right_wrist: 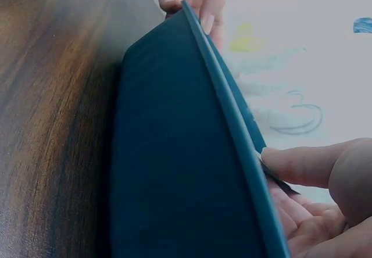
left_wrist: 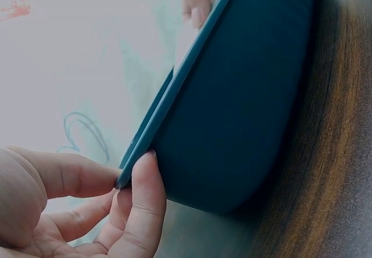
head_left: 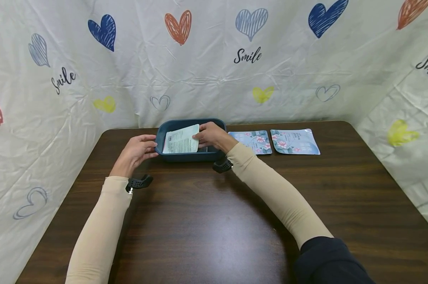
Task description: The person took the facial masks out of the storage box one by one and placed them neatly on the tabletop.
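Note:
A dark blue plastic basin [head_left: 189, 157] stands near the table's back edge. My left hand [head_left: 135, 152] pinches the rim at its left end, thumb on one side and fingers on the other, as the left wrist view of this hand [left_wrist: 87, 211] shows. Inside the basin leans a pale green sheet-mask packet [head_left: 180, 142], printed back facing up. With thumb and fingers, my right hand [head_left: 214, 136] holds that packet's right edge. The basin's wall [right_wrist: 168, 136] hides most of the packet in the right wrist view. Something else under the right hand is mostly hidden.
Two blue flowered packets lie flat right of the basin: one packet [head_left: 256, 142] partly behind my right wrist, the other packet [head_left: 294, 141] farther right. A white cloth [head_left: 206, 79] with hearts hangs behind the brown wooden table [head_left: 185, 213].

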`<state>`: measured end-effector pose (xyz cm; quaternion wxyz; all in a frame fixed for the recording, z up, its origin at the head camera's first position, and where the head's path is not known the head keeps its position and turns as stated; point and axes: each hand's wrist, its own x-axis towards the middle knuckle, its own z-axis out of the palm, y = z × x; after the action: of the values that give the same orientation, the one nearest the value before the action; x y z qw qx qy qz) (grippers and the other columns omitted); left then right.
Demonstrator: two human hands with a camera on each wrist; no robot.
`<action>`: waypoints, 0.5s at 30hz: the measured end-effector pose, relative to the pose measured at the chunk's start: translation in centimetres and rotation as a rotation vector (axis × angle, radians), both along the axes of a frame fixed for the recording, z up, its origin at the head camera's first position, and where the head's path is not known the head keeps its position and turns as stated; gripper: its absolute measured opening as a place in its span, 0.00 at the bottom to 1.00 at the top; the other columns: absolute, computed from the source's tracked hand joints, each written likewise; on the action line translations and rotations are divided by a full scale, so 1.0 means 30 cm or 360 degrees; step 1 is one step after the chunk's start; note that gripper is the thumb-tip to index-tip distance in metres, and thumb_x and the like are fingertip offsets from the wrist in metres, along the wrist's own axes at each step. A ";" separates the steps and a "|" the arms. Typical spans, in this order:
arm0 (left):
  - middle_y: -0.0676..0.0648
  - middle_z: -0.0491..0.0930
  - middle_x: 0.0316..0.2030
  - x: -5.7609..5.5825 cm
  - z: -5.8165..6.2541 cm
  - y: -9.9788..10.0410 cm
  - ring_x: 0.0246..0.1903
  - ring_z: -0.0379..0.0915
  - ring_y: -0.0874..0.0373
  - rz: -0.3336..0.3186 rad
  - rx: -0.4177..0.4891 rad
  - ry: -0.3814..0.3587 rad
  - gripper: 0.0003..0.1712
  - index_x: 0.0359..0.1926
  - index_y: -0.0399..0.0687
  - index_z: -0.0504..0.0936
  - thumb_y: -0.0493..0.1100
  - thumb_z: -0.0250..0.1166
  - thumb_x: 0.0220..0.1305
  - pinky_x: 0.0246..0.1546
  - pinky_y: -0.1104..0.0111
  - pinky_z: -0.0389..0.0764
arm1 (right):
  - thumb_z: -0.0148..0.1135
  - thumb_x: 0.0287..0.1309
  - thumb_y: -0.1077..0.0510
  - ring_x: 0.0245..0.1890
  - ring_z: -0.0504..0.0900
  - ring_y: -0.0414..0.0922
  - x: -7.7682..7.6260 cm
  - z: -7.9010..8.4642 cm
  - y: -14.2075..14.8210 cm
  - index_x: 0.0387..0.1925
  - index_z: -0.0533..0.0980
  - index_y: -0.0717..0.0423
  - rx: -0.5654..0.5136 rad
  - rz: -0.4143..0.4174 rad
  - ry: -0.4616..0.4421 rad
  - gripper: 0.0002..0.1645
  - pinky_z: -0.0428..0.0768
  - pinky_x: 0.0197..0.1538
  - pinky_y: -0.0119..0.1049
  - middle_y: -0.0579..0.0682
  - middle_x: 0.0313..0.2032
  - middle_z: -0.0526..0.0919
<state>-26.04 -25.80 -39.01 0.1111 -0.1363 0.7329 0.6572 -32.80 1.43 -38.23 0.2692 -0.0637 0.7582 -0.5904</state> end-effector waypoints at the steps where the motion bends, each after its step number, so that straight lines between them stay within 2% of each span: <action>1: 0.34 0.68 0.62 -0.001 -0.001 0.000 0.47 0.78 0.50 0.0001 -0.0001 0.0004 0.30 0.75 0.40 0.64 0.34 0.56 0.75 0.41 0.70 0.86 | 0.63 0.68 0.64 0.46 0.88 0.52 -0.001 -0.002 -0.001 0.60 0.76 0.63 0.0015 0.0006 -0.0001 0.20 0.87 0.46 0.41 0.61 0.51 0.85; 9: 0.33 0.66 0.66 0.000 0.001 0.006 0.52 0.75 0.45 -0.0007 -0.0007 -0.0001 0.30 0.75 0.40 0.63 0.34 0.55 0.75 0.42 0.69 0.86 | 0.61 0.70 0.63 0.45 0.88 0.52 0.003 0.001 0.002 0.60 0.75 0.62 0.0106 0.0021 0.0042 0.19 0.87 0.43 0.39 0.61 0.50 0.84; 15: 0.34 0.67 0.67 0.003 0.002 0.003 0.54 0.73 0.44 0.0016 -0.0008 -0.0014 0.29 0.75 0.42 0.64 0.35 0.56 0.75 0.44 0.69 0.86 | 0.60 0.71 0.64 0.41 0.88 0.52 0.012 0.011 0.003 0.62 0.74 0.61 0.0157 0.0019 0.0140 0.20 0.87 0.45 0.43 0.60 0.48 0.84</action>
<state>-25.94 -25.70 -38.94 0.1106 -0.1432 0.7333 0.6554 -32.44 1.51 -37.90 0.2419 -0.0808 0.7971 -0.5474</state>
